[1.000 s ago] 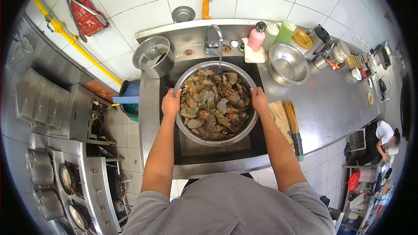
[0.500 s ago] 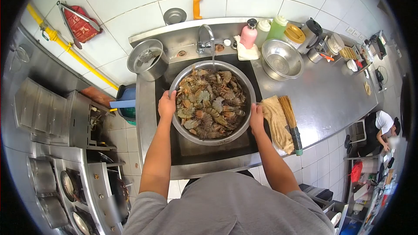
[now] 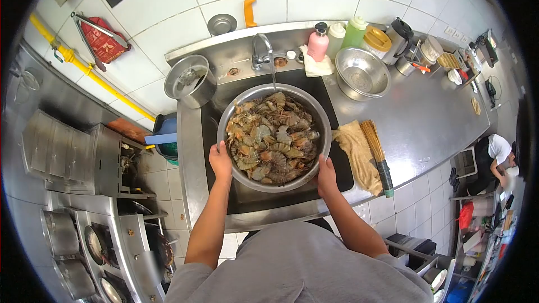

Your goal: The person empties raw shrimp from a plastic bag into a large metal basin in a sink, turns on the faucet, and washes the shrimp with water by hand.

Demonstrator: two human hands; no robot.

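A wide metal bowl (image 3: pixel 322 118) heaped with raw shrimp (image 3: pixel 272 137) is at the sink (image 3: pixel 252 205), beneath the faucet (image 3: pixel 261 50). A thin stream seems to drop from the spout at the bowl's far rim. My left hand (image 3: pixel 220 163) grips the bowl's near left side, thumb by the rim. On the near right side, my right hand (image 3: pixel 327 177) holds it the same way. The fingers of both hands are mostly hidden under the bowl.
Left of the sink stands a metal pot (image 3: pixel 191 81). To the right lie a tan cloth (image 3: pixel 357 154) and a stick brush (image 3: pixel 377 154). An empty metal bowl (image 3: pixel 362 76) and several bottles (image 3: pixel 318 43) stand behind. Another person (image 3: pixel 497 157) works at far right.
Both my hands have slid along the bowl's rim, nearer to my body. The bowl has shifted slightly, and the shrimp in it lie a little differently.
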